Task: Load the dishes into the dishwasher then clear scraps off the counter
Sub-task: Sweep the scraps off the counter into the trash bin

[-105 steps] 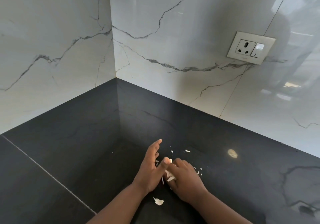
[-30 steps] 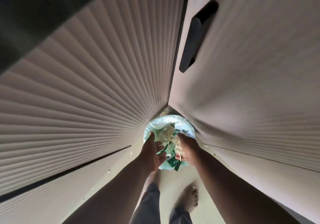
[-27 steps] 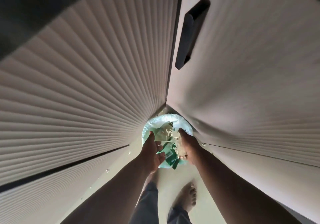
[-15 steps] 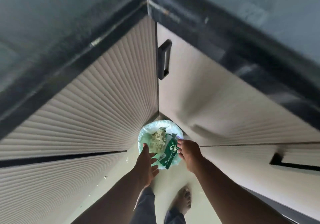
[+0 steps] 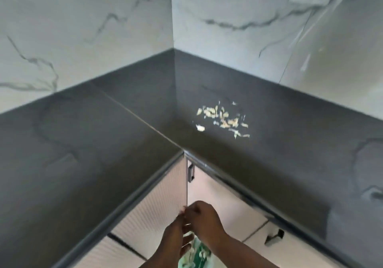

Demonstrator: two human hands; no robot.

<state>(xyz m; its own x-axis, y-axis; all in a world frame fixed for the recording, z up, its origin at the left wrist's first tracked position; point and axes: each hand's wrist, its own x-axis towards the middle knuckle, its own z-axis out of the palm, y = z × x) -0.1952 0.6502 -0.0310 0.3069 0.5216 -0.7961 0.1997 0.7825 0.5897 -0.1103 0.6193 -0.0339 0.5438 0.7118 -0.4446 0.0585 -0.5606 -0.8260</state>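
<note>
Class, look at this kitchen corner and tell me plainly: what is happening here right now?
A person stands at the corner of a dark stone counter. Both hands, the left hand and the right hand, meet low in front of the ribbed beige cabinet doors, above a bin lined with a pale green bag. Whether they hold anything is too blurred to tell. A scatter of pale food scraps lies on the counter, not yet cleared.

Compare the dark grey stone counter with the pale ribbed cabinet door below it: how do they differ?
The dark grey stone counter lies flat, smooth and faintly veined; the pale ribbed cabinet door stands upright, with fine grooves. The counter carries pale food scraps; the door carries none. The counter is dark, the door almost white. Both meet at the same inner corner.
</note>
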